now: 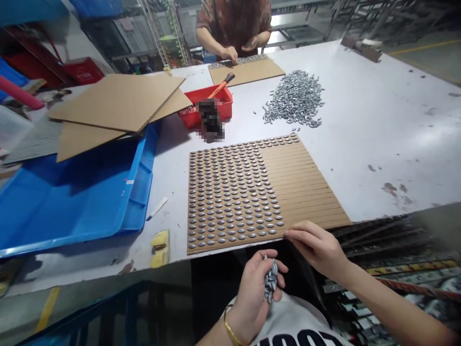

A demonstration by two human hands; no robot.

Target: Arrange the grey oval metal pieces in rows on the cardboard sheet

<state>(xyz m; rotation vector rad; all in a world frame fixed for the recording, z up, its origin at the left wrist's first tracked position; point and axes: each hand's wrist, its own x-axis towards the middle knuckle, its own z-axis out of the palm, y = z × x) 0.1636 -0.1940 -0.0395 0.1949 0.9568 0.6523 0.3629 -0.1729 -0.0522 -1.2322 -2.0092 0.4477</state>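
In my left hand [257, 288], palm up with curled fingers, lies a heap of small grey metal pieces [270, 281]. My right hand [317, 247] is at the near edge of a cardboard sheet [306, 187], thumb and fingertips pinched together; whatever is between them is too small to make out. Rows of grey oval pieces [230, 192] cover the left part of the sheet, and short rows run along its far edge. The right part shows bare cardboard with thin lines. A loose pile of the same pieces [297, 98] rests on the table beyond.
A blue tray [139, 192] with cardboard sheets [118, 101] over it stands left. Behind the sheet is a red bin [226, 103] with an orange-handled tool [221, 86]. Across the white table [378, 134], a person [234, 24] handles another cardboard [252, 72]. A yellow object [160, 249] lies near the front edge.
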